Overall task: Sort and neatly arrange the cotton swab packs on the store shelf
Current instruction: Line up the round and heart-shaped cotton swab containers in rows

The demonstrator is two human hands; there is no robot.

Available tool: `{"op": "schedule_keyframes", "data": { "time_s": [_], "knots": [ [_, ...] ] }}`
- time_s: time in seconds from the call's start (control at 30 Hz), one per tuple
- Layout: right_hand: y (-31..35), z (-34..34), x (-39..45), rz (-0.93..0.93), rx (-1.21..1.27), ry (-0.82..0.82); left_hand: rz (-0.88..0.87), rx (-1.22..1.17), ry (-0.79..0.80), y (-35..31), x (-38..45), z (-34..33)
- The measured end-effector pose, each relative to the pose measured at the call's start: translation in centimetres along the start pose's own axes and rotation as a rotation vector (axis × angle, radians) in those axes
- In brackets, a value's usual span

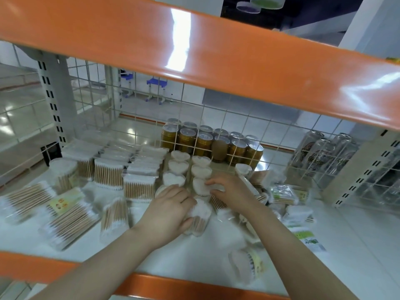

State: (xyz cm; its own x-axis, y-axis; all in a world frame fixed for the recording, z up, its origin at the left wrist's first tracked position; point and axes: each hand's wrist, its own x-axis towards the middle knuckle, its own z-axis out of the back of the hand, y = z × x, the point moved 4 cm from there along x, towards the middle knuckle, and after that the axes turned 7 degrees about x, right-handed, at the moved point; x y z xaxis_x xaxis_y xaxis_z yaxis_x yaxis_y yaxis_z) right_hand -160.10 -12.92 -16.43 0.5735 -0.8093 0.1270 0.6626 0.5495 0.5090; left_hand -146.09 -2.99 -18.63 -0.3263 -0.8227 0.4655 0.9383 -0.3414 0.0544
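- The left hand (171, 210) clasped a heart-shaped swab pack (200, 215); the right hand (231, 189) seemingly pinched another.
- Light, stiff, slick plastic: best held by its sides.

Both bare forearms reach forward from the bottom edge and angle toward each other. The left hand (171, 210) lies palm down, knuckles up, its fingers curled round a pack (199, 215). The right hand (230, 189) sits just beyond it, palm down, fingers bent leftward onto another pack (202, 187).
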Motion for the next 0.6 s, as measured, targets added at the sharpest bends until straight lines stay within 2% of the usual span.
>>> {"op": "schedule_keyframes", "data": {
  "time_s": [0.33,0.6],
  "knots": [
    [0.3,-0.3,0.2,0.020,0.002,-0.038,0.007,0.063,-0.061,-0.6,0.9,0.1],
    [-1.6,2.0,-0.9,-0.113,-0.126,-0.079,0.065,0.024,-0.054,-0.9,1.1,0.7]
  ]
}}
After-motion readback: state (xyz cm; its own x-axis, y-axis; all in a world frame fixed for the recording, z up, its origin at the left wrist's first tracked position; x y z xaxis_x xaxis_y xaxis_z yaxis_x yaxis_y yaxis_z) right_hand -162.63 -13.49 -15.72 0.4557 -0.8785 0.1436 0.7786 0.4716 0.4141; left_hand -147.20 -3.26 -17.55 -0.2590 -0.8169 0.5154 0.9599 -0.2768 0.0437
